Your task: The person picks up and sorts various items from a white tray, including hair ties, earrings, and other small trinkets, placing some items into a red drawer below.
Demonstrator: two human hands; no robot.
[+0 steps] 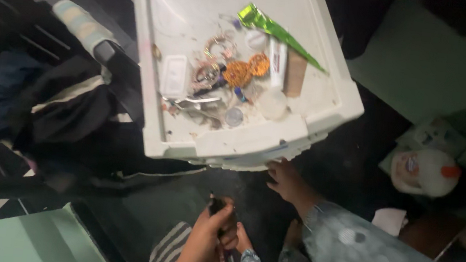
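Dark floor lies open below white plastic tray (329,110); right hand (286,180), fingers spread, touches its front edge; left hand (205,245) pinches small dark object (216,206).

The left hand (205,242) sits at about six o'clock in the view, fingers curled shut around a small dark object (217,206) whose top pokes up above the knuckles; its kind cannot be told. A thin dark strap or cord (224,261) hangs down from that fist.

The right hand (286,180) lies at about five o'clock from the centre, fingers spread, its tips touching the lower front edge of a white plastic unit (231,145). That unit stands tilted in the view, and its recessed top is a shallow tray filled with small clutter.
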